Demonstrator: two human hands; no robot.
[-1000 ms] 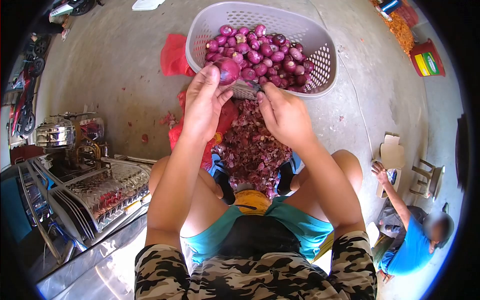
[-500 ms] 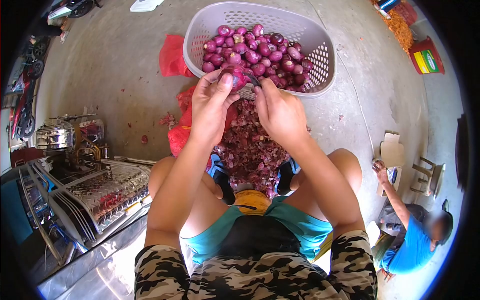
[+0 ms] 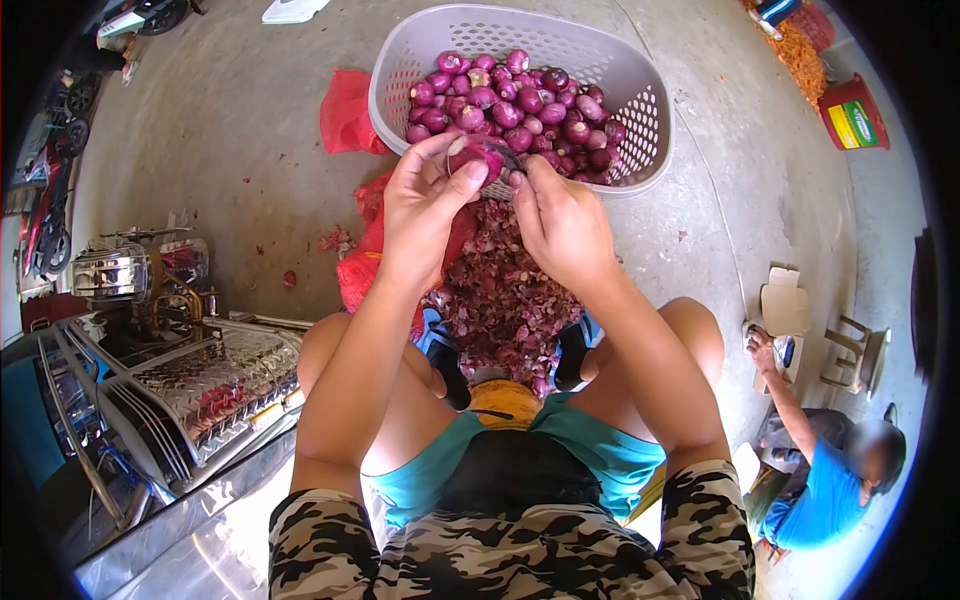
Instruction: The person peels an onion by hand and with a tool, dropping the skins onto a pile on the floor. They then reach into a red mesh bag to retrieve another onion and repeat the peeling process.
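purple onions (image 3: 512, 110), lt-grey bskt (image 3: 520, 22), dk-red skins (image 3: 500, 300), red bag (image 3: 360, 280), blk/tan camo shirt (image 3: 540, 550), teal shorts (image 3: 425, 470), blue tee (image 3: 815, 500)

No writing can be read; the yellow, white and green label (image 3: 856, 125) on the red bucket (image 3: 850, 97) is too small.

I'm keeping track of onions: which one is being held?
The onion in the left hand, by the knife; the other visible onions lie in the basket.

Your left hand (image 3: 425, 205) covers part of onion (image 3: 482, 165); your right hand (image 3: 568, 222) hides part of dark tool (image 3: 511, 158). White item (image 3: 293, 9), far left: cut off. Blue-shirted person (image 3: 818, 490), near right: head (image 3: 872, 450) blurred, held object (image 3: 749, 334) too small to tell.
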